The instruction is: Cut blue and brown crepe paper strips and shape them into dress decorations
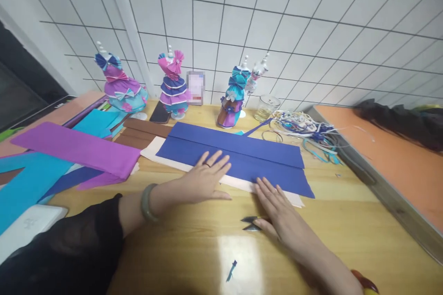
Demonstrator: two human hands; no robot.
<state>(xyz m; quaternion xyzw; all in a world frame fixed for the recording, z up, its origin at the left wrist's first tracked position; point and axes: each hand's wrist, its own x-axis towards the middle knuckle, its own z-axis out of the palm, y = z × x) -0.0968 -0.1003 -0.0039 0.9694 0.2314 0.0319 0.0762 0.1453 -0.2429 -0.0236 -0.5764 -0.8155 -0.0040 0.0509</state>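
Observation:
A folded sheet of dark blue crepe paper [238,147], creased along its length, lies over a pale cream sheet [238,183] on the wooden table. My left hand [204,177] rests flat on the blue paper's near edge, fingers spread. To its right, my right hand [277,205] lies with fingers stretched, fingertips touching the near edge of the blue and cream sheets. Beneath the right hand and forearm lie scissors; their dark blades [252,223] stick out near the thumb, and an orange handle [365,281] shows at the lower right.
Small mannequins in paper dresses [174,85] stand along the tiled wall. Purple paper [79,147] and turquoise paper [38,184] are piled left, near brown paper [141,133]. A glass [267,107] and tangled paper strips [301,126] sit back right. A small scrap [231,271] lies in front.

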